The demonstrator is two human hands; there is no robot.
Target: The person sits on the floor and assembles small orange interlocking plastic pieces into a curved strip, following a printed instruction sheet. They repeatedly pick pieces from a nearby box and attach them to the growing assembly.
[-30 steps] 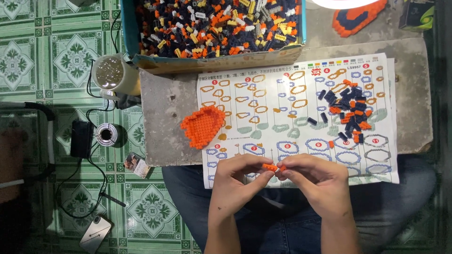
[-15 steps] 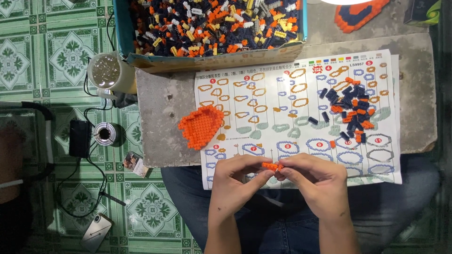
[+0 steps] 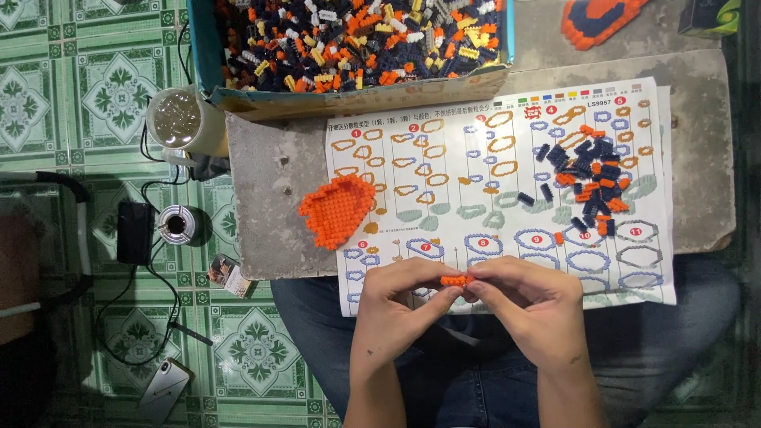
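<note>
Both hands are pinched onto one tiny orange brick piece (image 3: pixel 456 280), held right over the bottom edge of the instruction sheet (image 3: pixel 476 182), above the person's lap. The left hand (image 3: pixel 396 305) has it between thumb and fingertips from one end, the right hand (image 3: pixel 527 305) grips the other end, fingers curled in tight so the two hands almost meet around it.

Up on the grey slab (image 3: pixel 277 158) there's a finished flat orange brick panel (image 3: pixel 337 210) lying at the sheet's left edge, and a loose pile of dark blue and orange bricks (image 3: pixel 590 178) sitting on the sheet's right side. Behind that is a blue box (image 3: pixel 357 91) packed with mixed bricks. Off to the left on the green tiled floor: a round lamp (image 3: pixel 178 119), a small spool (image 3: pixel 176 224) and a phone (image 3: pixel 164 390) with cables running about
</note>
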